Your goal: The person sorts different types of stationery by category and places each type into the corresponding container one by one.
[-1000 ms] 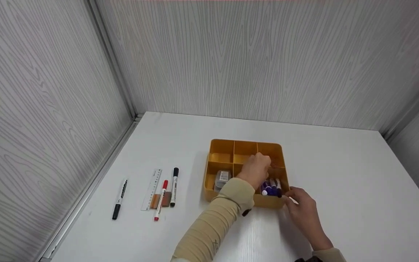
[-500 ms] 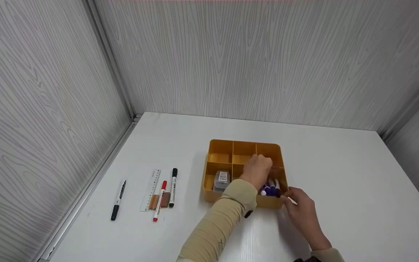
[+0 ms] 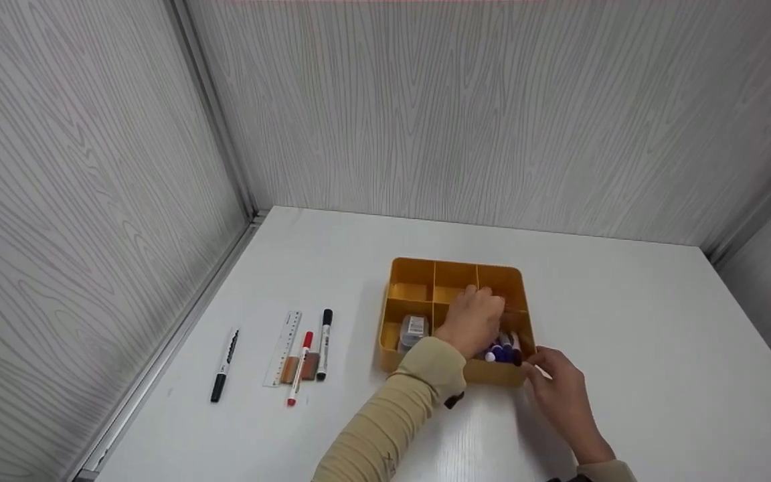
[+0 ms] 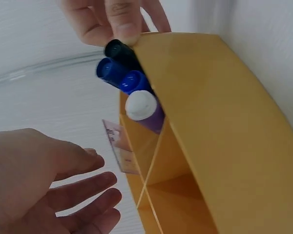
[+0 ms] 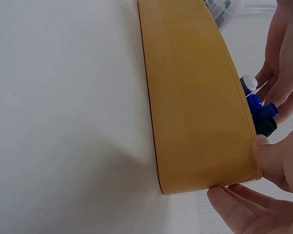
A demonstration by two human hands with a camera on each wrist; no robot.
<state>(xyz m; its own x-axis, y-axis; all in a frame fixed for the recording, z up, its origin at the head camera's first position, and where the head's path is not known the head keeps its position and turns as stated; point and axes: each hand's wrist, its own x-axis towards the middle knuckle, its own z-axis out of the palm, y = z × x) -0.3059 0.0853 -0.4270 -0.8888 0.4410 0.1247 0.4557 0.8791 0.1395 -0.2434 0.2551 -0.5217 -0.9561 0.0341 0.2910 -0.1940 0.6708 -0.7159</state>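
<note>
R hand grips near R corner of tray, which sits on counter approx. btw L & R edges. Blk pen, red marker & ruler lie twd L edge. Capped markers in tray's near R slot; L hand over tray, thumb & fingers apart, clear plastic pc just beyond.

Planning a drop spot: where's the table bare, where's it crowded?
Bare: table right of the yellow tray and right hand; strip between tray and back wall. Crowded: left of tray (ruler, small blocks, red marker, black markers); tray's near-right compartment (packed pens, left hand alongside).
</note>
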